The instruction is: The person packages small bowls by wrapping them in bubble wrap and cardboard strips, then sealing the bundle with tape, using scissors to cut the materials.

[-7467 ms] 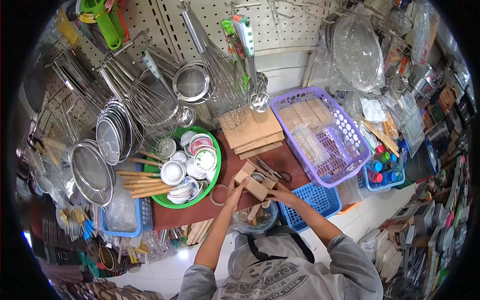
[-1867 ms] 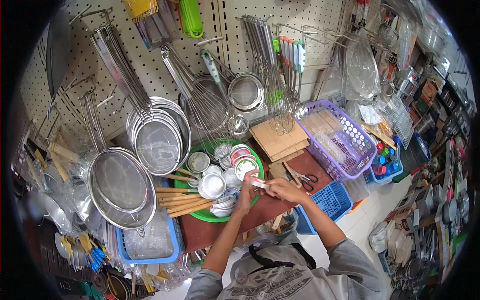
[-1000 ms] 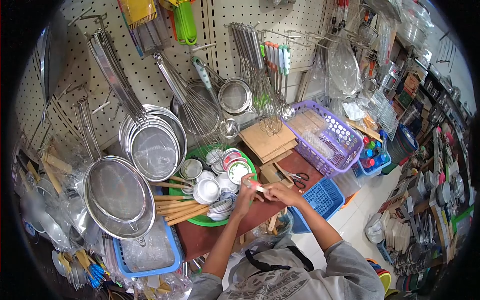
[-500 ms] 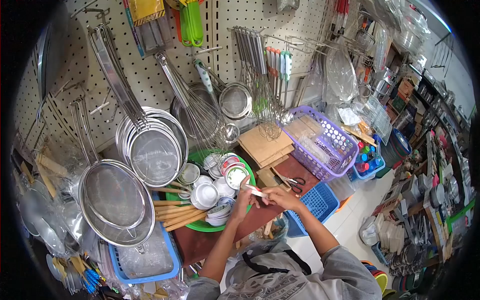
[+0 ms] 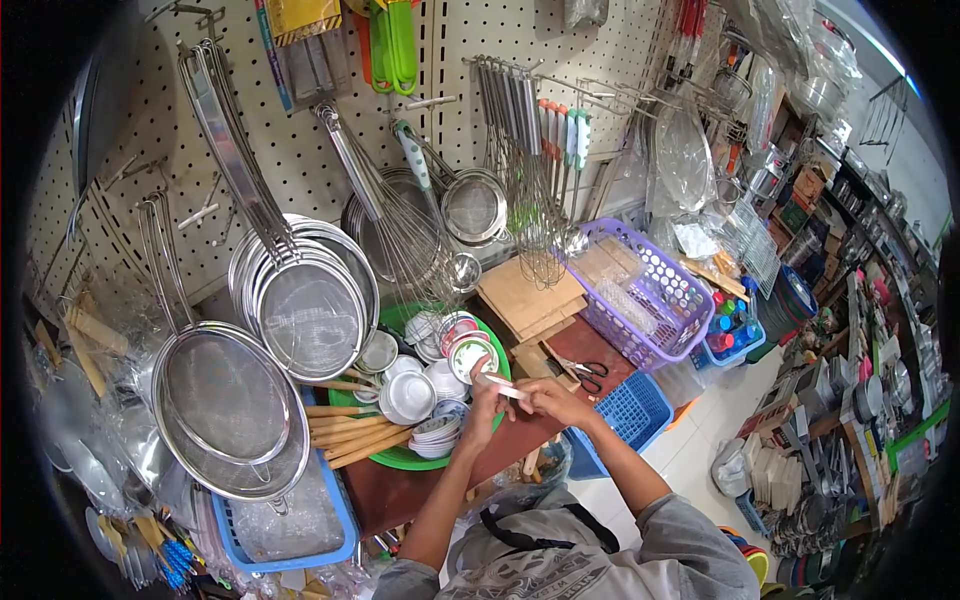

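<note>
My left hand (image 5: 485, 412) is closed around a thin white object (image 5: 507, 388), which looks like a small dish seen edge-on. Fingers of my right hand (image 5: 556, 401) pinch its other end, and both hands meet above the front of the dark red table. Just left of them stands a green basin (image 5: 400, 459) with several small white bowls (image 5: 408, 396) and dishes in it. A green-rimmed dish (image 5: 470, 357) leans at the basin's right side, close behind my left hand. Wooden handles (image 5: 362, 437) stick out over the basin's left edge.
Strainers (image 5: 312, 318) and whisks (image 5: 385, 215) hang from the pegboard. Behind my right hand are scissors (image 5: 590, 368) and a stack of brown boards (image 5: 530, 300). A purple basket (image 5: 655, 345) and a blue basket (image 5: 640, 400) stand to the right; a blue tray (image 5: 290, 562) sits front left.
Both hands stay together on the white object, with only a slight shift of the fingers. The camera view has moved a little.
</note>
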`<action>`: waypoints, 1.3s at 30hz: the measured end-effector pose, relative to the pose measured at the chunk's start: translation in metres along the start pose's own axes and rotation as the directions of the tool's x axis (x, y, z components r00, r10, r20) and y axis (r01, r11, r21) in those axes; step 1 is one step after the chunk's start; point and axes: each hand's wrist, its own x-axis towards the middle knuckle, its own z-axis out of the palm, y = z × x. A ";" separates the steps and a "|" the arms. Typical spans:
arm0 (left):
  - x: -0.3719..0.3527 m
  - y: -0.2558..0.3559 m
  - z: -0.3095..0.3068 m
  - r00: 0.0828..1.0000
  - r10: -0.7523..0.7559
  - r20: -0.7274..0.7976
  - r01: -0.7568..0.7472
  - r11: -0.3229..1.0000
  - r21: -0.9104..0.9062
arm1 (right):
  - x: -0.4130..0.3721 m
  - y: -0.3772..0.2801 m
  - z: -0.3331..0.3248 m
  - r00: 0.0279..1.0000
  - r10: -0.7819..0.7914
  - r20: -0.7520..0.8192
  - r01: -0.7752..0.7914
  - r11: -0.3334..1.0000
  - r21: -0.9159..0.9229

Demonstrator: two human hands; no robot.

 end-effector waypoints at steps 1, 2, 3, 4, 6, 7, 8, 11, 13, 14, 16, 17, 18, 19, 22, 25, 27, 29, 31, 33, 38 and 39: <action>0.000 0.000 -0.002 1.000 -0.020 0.000 0.020 0.995 -0.099 | 0.000 0.000 0.000 1.000 -0.002 0.012 0.001 1.000 0.008; 0.002 -0.002 -0.006 0.999 -0.031 0.018 0.032 0.994 -0.103 | 0.000 -0.001 -0.001 1.000 -0.003 0.022 0.003 1.000 0.016; 0.004 -0.003 -0.009 0.999 -0.041 0.037 0.045 0.993 -0.107 | 0.000 -0.002 -0.001 0.999 -0.005 0.033 0.005 1.000 0.023; 0.005 -0.004 -0.012 0.997 -0.050 0.054 0.056 0.992 -0.111 | 0.001 -0.002 -0.001 0.999 -0.006 0.039 0.005 1.000 0.022; 0.003 -0.005 -0.006 0.999 -0.016 0.048 0.019 0.998 -0.065 | 0.003 -0.004 -0.001 0.999 -0.008 0.052 0.007 1.000 0.018; 0.002 -0.003 -0.002 0.999 0.001 0.046 0.001 0.999 -0.041 | 0.003 -0.007 -0.001 0.999 0.000 0.051 0.000 1.000 0.012; 0.001 -0.002 -0.001 0.999 0.016 0.046 -0.019 0.998 0.063 | 0.002 -0.011 0.000 0.999 0.008 0.049 -0.008 1.000 0.006; 0.002 -0.001 0.000 0.999 0.029 0.036 -0.037 0.970 0.241 | 0.002 -0.009 -0.003 0.998 0.055 0.043 -0.056 0.998 0.017; 0.002 -0.003 -0.002 1.000 -0.001 0.003 0.001 0.983 0.185 | 0.002 0.001 -0.006 0.994 0.088 0.057 -0.091 0.994 0.053; 0.003 -0.010 -0.007 1.000 0.004 -0.008 -0.003 0.997 0.083 | 0.003 0.007 -0.008 0.992 0.100 0.073 -0.105 0.991 0.079; 0.006 -0.019 -0.013 0.999 0.016 -0.034 -0.020 0.992 -0.123 | 0.005 0.004 -0.007 0.993 0.079 0.086 -0.085 0.994 0.075; 0.005 -0.023 -0.018 1.000 -0.002 -0.013 0.000 0.994 -0.112 | 0.005 0.001 -0.005 0.996 0.048 0.080 -0.051 0.998 0.045; 0.004 -0.014 -0.015 1.000 -0.020 0.008 0.021 0.995 -0.101 | 0.006 -0.002 -0.002 0.997 0.016 0.074 -0.017 1.000 0.015; 0.004 -0.009 -0.012 0.999 -0.038 0.030 0.040 0.995 -0.090 | 0.008 -0.001 0.000 0.998 -0.029 0.058 0.028 0.999 0.017; 0.002 -0.007 -0.004 1.000 0.003 -0.007 -0.004 1.000 -0.028 | 0.010 -0.002 0.003 0.996 -0.083 0.015 0.082 0.997 0.004; 0.005 -0.009 -0.008 0.999 0.030 0.038 -0.037 0.980 0.197 | 0.007 -0.006 -0.001 1.000 -0.008 0.003 0.008 0.999 -0.038; 0.004 -0.011 -0.008 0.999 0.044 -0.001 -0.044 0.989 0.140 | 0.008 0.008 -0.007 1.000 -0.002 0.028 0.004 0.998 -0.060; 0.003 -0.009 -0.006 0.999 0.046 -0.022 -0.046 0.998 0.032 | 0.007 0.014 -0.009 0.998 0.009 0.062 -0.009 1.000 -0.003; -0.001 0.005 0.005 0.999 0.032 -0.022 -0.035 0.991 -0.129 | 0.006 0.014 -0.009 0.994 0.042 0.096 -0.048 0.997 0.066; 0.001 0.004 0.001 1.000 -0.008 0.020 0.010 0.990 -0.140 | 0.003 0.012 -0.009 0.987 0.093 0.128 -0.111 0.983 0.143; 0.002 -0.016 -0.009 0.998 0.060 0.020 -0.063 0.982 0.175 | 0.003 0.007 -0.002 0.998 0.051 0.031 -0.052 0.998 0.032; 0.004 -0.018 -0.011 0.997 0.079 0.018 -0.081 0.971 0.226 | 0.003 0.007 -0.003 0.998 0.046 0.032 -0.047 0.999 0.004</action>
